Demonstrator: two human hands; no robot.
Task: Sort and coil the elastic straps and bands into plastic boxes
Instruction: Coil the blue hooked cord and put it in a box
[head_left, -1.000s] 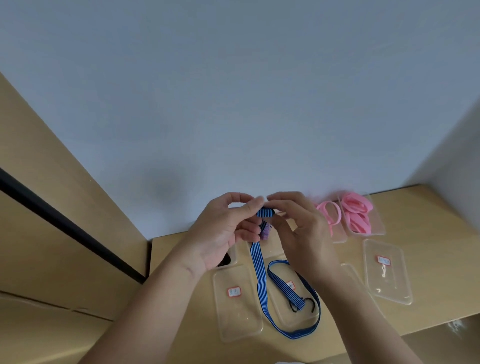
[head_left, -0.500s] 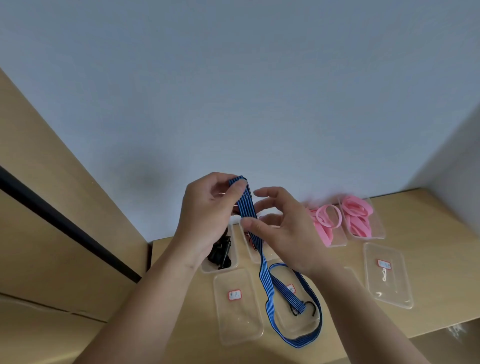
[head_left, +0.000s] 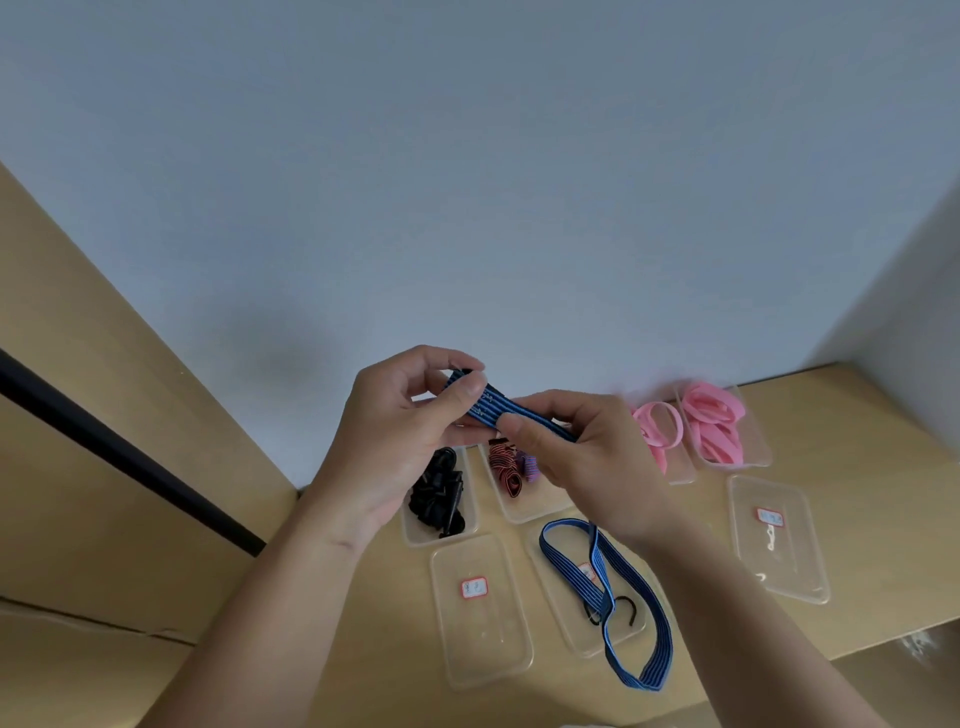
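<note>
A blue striped elastic strap (head_left: 491, 405) is stretched between my two hands above the table. My left hand (head_left: 400, 431) pinches its upper end; my right hand (head_left: 576, 457) grips it lower down. The rest of the strap (head_left: 631, 618) trails down behind my right wrist. It loops over a clear plastic box (head_left: 550, 556) and ends in a black hook (head_left: 626, 610). Other boxes hold black straps (head_left: 439, 496), a red and purple coil (head_left: 511, 467), and pink bands (head_left: 714, 421).
An empty clear box with a red label (head_left: 480, 608) lies in front of my left wrist. Another labelled clear box (head_left: 776, 535) lies at the right. A loose pink band (head_left: 657, 423) leans on a box. Wooden panels wall the left side; a pale wall stands behind.
The head view has tilted, so the boxes sit higher in frame. My hands have drawn apart, and the strap between them now lies slanted instead of upright. More strap has been pulled up from the table.
</note>
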